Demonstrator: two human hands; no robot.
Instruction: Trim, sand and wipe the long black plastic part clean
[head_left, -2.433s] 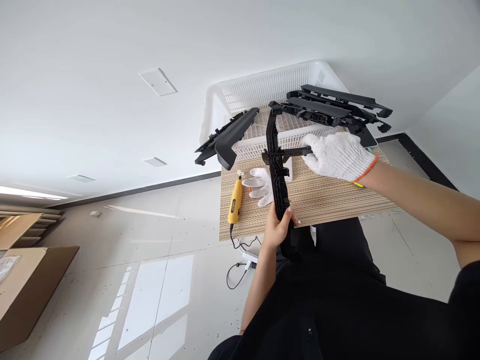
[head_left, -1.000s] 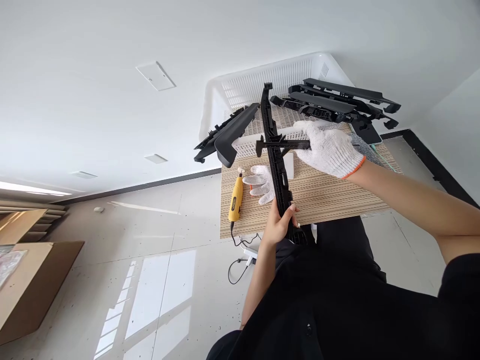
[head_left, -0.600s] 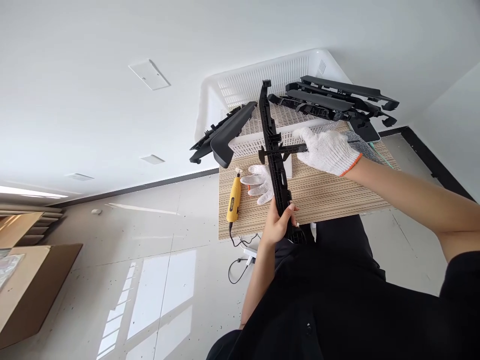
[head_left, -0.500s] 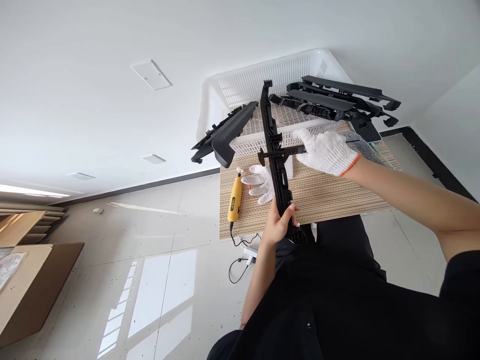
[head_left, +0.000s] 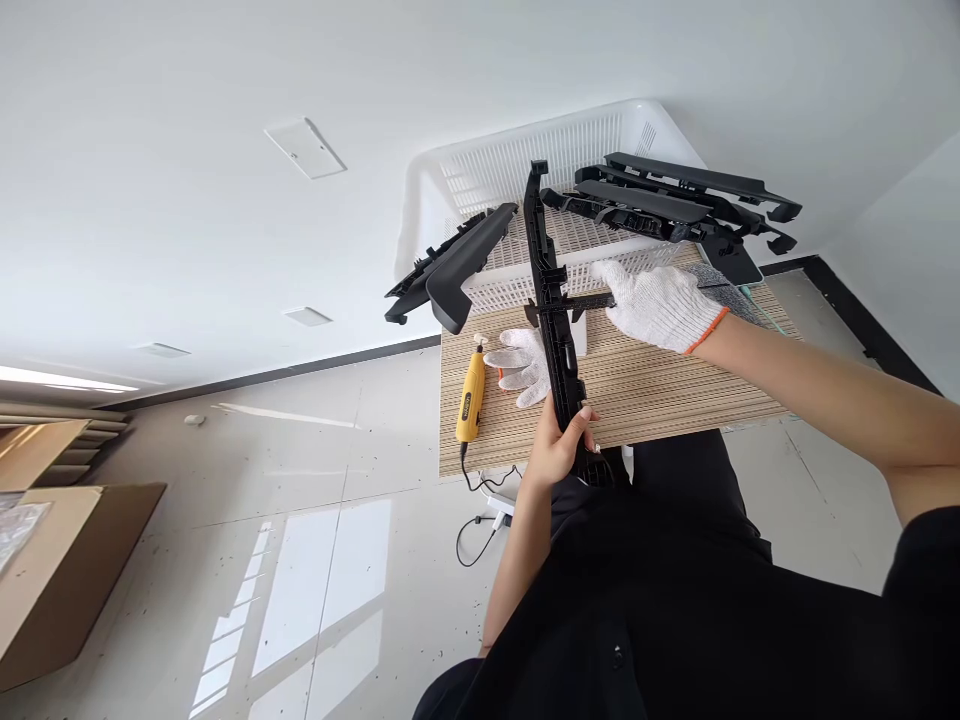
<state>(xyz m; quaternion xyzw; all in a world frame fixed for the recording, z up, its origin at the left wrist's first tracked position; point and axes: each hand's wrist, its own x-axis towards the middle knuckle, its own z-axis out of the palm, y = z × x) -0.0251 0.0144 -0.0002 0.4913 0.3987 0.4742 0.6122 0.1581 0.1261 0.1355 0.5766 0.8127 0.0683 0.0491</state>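
My bare left hand [head_left: 559,445] grips the lower end of a long black plastic trim part [head_left: 556,330], which stands up away from me over the table edge. In a white knit glove with an orange cuff, my right hand [head_left: 660,308] is closed on a black caliper [head_left: 589,302]. The caliper lies across the middle of the trim part, its jaws near the part's two sides. Whether both jaws touch it I cannot tell. A loose white glove [head_left: 523,368] and a yellow rotary tool [head_left: 471,395] lie left of the part.
Behind the part, a white slatted basket [head_left: 495,275] carries more black trim parts [head_left: 660,200] on its right and others [head_left: 454,265] on its left. The striped tabletop [head_left: 675,385] ends just before my body. A cable [head_left: 476,560] and a white power strip [head_left: 501,508] lie below its left side.
My right hand and the caliper have shifted slightly to the right, and the caliper's left jaw is closer to the trim part. My left hand keeps its hold.
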